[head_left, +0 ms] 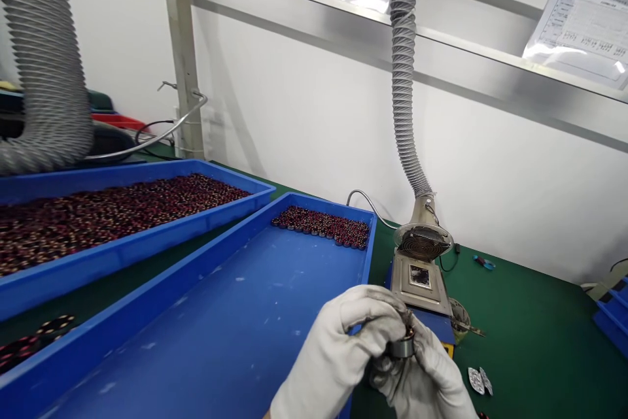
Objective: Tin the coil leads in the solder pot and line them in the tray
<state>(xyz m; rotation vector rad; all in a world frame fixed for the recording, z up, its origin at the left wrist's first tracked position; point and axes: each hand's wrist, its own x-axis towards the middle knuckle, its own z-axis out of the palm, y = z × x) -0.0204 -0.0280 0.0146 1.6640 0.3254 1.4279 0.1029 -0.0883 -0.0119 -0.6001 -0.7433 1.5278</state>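
Green bench [530, 321] space borders a blue tray [235, 314] partly filled with small round parts [324, 224]; near its right edge, gloved left hand [338, 340] and right hand [434, 367] pinch a dark ring-shaped part [402, 347], seemingly mid-handling, which calls for steady fingertips.

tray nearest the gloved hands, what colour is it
Blue tray, with pale marks on its floor; best in the head view.

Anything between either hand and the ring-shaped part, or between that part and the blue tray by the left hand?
The left hand and right hand both hold the ring-shaped part; only glove fabric intervenes. Toward the blue tray, the left hand and the tray's raised side wall stand in between.
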